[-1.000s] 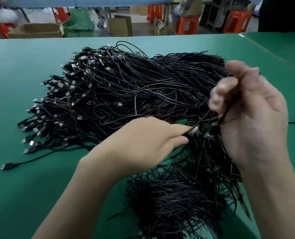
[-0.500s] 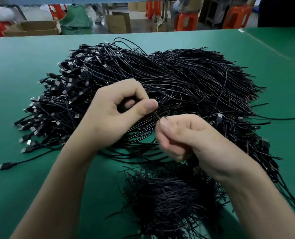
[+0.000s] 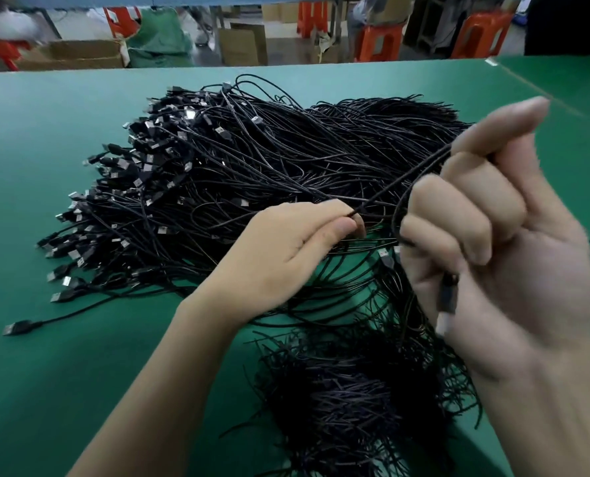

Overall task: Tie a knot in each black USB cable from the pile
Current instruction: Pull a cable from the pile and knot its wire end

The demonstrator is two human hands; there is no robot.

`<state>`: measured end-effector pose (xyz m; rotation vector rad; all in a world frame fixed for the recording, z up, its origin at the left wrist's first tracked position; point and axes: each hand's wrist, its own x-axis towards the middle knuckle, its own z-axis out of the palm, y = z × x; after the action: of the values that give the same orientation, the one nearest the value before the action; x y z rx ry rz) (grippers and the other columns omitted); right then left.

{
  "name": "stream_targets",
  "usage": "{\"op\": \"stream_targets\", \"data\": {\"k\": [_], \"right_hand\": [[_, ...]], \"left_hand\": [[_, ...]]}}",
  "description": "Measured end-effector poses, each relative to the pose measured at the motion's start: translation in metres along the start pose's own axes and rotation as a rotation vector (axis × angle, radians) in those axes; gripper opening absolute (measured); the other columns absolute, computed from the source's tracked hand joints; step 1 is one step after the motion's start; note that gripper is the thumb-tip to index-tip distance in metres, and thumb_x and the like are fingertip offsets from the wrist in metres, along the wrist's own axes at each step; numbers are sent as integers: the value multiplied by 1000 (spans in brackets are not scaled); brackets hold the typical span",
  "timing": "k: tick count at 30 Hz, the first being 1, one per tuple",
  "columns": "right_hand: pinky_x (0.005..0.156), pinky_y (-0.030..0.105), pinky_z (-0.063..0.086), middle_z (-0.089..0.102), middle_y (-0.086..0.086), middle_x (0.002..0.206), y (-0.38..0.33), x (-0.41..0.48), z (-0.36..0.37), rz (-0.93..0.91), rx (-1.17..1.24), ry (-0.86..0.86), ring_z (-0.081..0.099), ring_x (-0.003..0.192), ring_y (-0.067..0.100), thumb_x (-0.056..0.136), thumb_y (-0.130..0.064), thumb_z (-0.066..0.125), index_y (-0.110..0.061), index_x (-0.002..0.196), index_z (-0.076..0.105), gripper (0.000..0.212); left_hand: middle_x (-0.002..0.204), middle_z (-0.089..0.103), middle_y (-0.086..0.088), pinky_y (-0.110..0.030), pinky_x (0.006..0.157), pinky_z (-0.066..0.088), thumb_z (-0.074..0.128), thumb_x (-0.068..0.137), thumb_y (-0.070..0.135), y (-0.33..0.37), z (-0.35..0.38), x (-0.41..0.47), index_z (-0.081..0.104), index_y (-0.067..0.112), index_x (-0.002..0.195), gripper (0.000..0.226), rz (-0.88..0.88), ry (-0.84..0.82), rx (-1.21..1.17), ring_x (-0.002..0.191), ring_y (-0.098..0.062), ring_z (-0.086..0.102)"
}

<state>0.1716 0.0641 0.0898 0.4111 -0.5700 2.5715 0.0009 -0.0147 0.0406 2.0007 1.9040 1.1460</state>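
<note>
A large pile of black USB cables [image 3: 252, 173] covers the green desk [image 3: 28, 166], a second heap [image 3: 338, 407] lies nearer the front edge, and orange stools [image 3: 376, 43] and cardboard boxes [image 3: 73, 55] stand beyond. One cable [image 3: 403, 182] is held above the pile, stretched between the hands: the grip of the left hand [image 3: 286, 256] pinches it between thumb and forefinger, while the right hand [image 3: 514, 242], held higher, has its grip curled round it. The cable is thin and black, looped beside the right fingers [image 3: 476, 201], its blurred plug [image 3: 448, 297] hanging before the right palm.
</note>
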Motion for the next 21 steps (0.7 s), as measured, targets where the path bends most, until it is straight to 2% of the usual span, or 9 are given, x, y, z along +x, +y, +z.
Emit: {"op": "stream_targets", "data": {"k": [3, 6, 8, 10, 11, 13, 14, 18, 21], "right_hand": [[56, 17, 42, 49, -9, 58, 4, 4, -8, -271, -264, 226, 45, 54, 5, 110, -32, 29, -11, 101, 68, 46], [83, 24, 55, 77, -1, 88, 10, 5, -16, -473, -787, 349, 73, 88, 13, 112, -26, 25, -10, 108, 63, 41], [94, 29, 55, 77, 5, 107, 16, 2, -23, -525, -1142, 332, 72, 107, 18, 113, -20, 28, -6, 114, 63, 38], [93, 28, 56, 76, 1, 110, 23, -2, -30, -558, -1509, 323, 71, 108, 13, 112, -18, 35, -5, 116, 65, 33], [91, 25, 55, 75, -4, 110, 27, -3, -33, -565, -1693, 329, 71, 106, 9, 111, -20, 38, -7, 116, 67, 32], [84, 19, 52, 74, -9, 105, 35, -4, -40, -555, -1995, 342, 69, 96, 4, 109, -27, 40, -13, 114, 69, 32], [79, 21, 51, 73, -8, 99, 37, -4, -44, -521, -2087, 357, 68, 89, 6, 108, -30, 41, -14, 111, 69, 32], [71, 45, 52, 69, -1, 78, 33, -1, -49, -176, -2172, 462, 67, 74, 27, 104, -46, 30, -13, 93, 63, 47], [65, 42, 48, 61, -4, 64, 31, 0, -45, -84, -2127, 434, 60, 62, 21, 101, -50, 32, -22, 72, 53, 45]], "left_hand": [[68, 56, 11, -28, 69, 41, 41, 112, 33, 11, -1, 1, 60, 25, 92, 29, 31, -55, 194, 68, -9, 58], [72, 62, 9, -38, 68, 48, 41, 109, 37, 24, -3, 2, 65, 19, 97, 32, 90, -36, 291, 69, -14, 61], [71, 60, 7, -41, 67, 47, 45, 108, 35, 31, -5, 2, 65, 18, 92, 31, 123, -44, 330, 68, -15, 58], [64, 50, 10, -41, 62, 45, 50, 102, 28, 34, -9, 1, 59, 24, 77, 27, 153, -23, 344, 63, -16, 51], [60, 41, 12, -39, 59, 43, 49, 98, 25, 36, -13, 1, 49, 30, 68, 30, 158, -6, 350, 59, -17, 46], [56, 30, 13, -35, 55, 36, 47, 89, 25, 37, -18, 1, 24, 36, 63, 36, 155, 17, 360, 55, -16, 36], [55, 30, 11, -34, 55, 36, 47, 87, 25, 35, -20, 0, 22, 35, 63, 36, 145, 19, 358, 54, -15, 35], [55, 40, 9, -32, 57, 39, 57, 86, 21, 24, -27, -4, 40, 33, 64, 30, 56, 35, 349, 56, -12, 45], [59, 44, 10, -31, 59, 38, 56, 86, 20, 21, -29, -4, 51, 29, 68, 21, 33, 50, 334, 60, -11, 48]]}}
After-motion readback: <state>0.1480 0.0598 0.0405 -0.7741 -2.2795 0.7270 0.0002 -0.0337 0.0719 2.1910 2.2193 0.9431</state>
